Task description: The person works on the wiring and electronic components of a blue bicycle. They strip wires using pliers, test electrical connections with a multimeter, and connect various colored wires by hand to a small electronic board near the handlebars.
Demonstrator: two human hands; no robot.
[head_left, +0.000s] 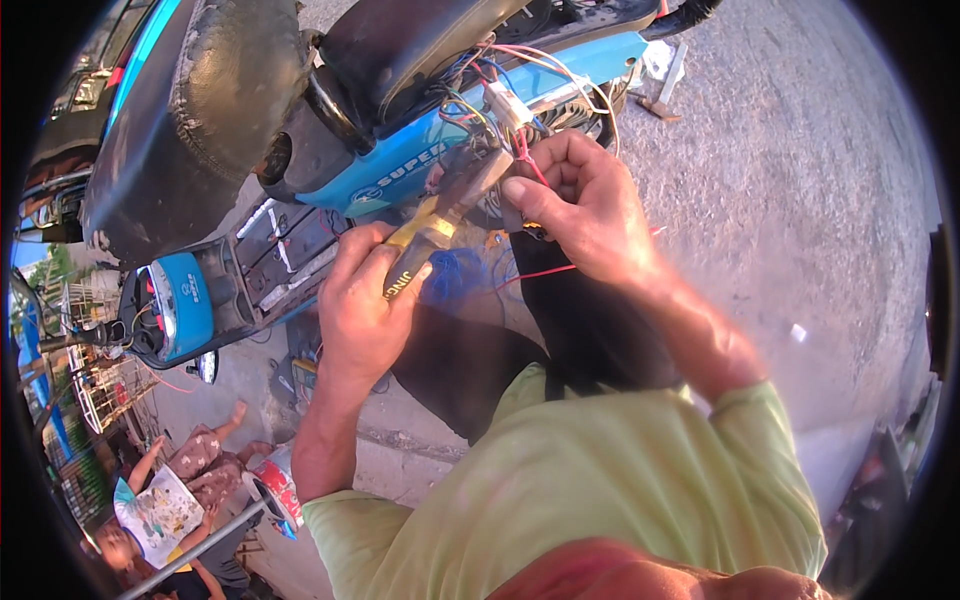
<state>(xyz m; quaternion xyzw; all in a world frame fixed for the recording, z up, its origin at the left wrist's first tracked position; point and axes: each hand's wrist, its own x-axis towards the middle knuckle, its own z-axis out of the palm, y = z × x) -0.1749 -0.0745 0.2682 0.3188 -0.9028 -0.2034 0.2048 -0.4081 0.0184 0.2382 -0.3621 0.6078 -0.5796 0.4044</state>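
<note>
My left hand [362, 300] is closed around the yellow-and-black handles of a pair of pliers [470, 185]. The metal jaws point up and away, beside a bunch of loose coloured wires [470, 112] at the side of a blue electric scooter [400, 165]. Just beyond the jaws hangs a white plug connector [508, 103]. My right hand [590, 205] is closed, thumb against bent fingers, at a red wire [530, 158] right next to the jaws. Whether the jaws bite on a wire is hard to make out.
A black seat [240, 110] looms at the upper left. A hammer [664, 95] lies on the rough ground beyond my right hand. Tangled blue wire [452, 275] lies below the pliers. At the lower left are a seated person [165, 510] and a red-and-white can [278, 485].
</note>
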